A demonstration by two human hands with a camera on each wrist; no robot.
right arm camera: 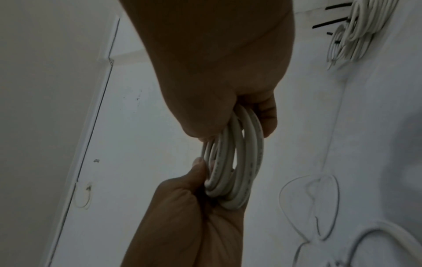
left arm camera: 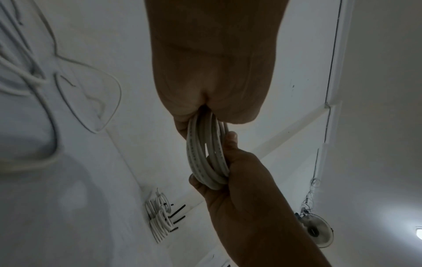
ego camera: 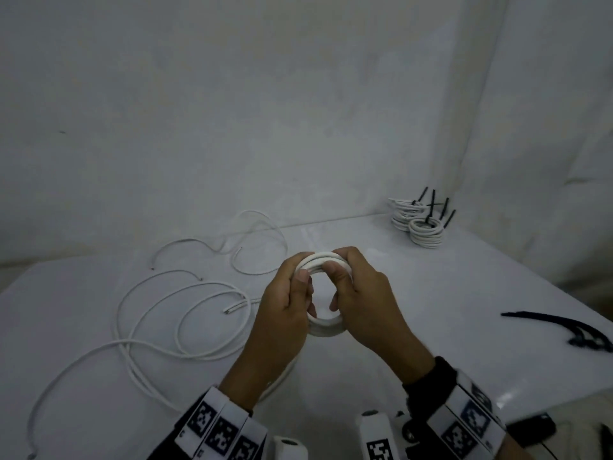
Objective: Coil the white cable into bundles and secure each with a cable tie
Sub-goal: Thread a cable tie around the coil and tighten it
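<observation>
Both hands, left hand point(ego camera: 285, 300) & right hand point(ego camera: 361, 300), grip a small coil point(ego camera: 326, 328) of white cable above the worktop point(ego camera: 431, 310), untied. Finished tied bundles point(ego camera: 418, 224) stacked far right; loose cable point(ego camera: 159, 313) left, spare cable ties point(ego camera: 570, 330) right — several bundles prob. remain.

No legible text; cable point(left arm camera: 206, 159) print unreadable.

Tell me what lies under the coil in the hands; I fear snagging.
Under the coil, bare white table shows through its ring. A cable trails below the left hand; its join to the coil is hidden. The right hand covers the rest.
</observation>
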